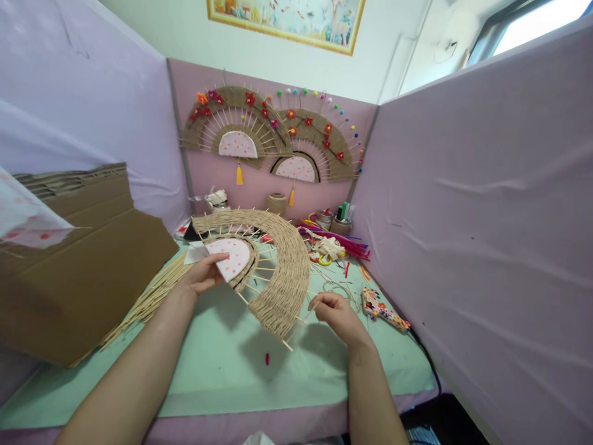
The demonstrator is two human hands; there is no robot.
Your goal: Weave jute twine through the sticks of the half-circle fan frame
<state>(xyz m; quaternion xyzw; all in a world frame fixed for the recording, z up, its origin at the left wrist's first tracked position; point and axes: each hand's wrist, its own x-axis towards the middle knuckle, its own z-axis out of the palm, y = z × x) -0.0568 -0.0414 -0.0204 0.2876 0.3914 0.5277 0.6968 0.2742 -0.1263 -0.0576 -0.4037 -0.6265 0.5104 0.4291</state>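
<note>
My left hand [206, 274] grips a half-round woven fan [291, 259] at its flat inner side, with the thumb on the white centre [234, 258] dotted with pink. The fan is tilted above the table; its wide twine band is woven over thin sticks whose ends poke past the outer edge. Just off the fan's lower right edge, my right hand [336, 312] is closed in a pinch. A thin strand, seemingly twine, runs from its fingertips towards the stick ends. The far tips of my left fingers are hidden behind the fan.
Cardboard [88, 266] stands at the left beside a bundle of thin sticks [152, 293]. A flower-patterned glue gun [384, 309] with a black cord lies right. Behind are a twine spool [277, 204], scissors [325, 259] and pipe cleaners [352, 248]. Two decorated fans [238, 99] hang on the back panel.
</note>
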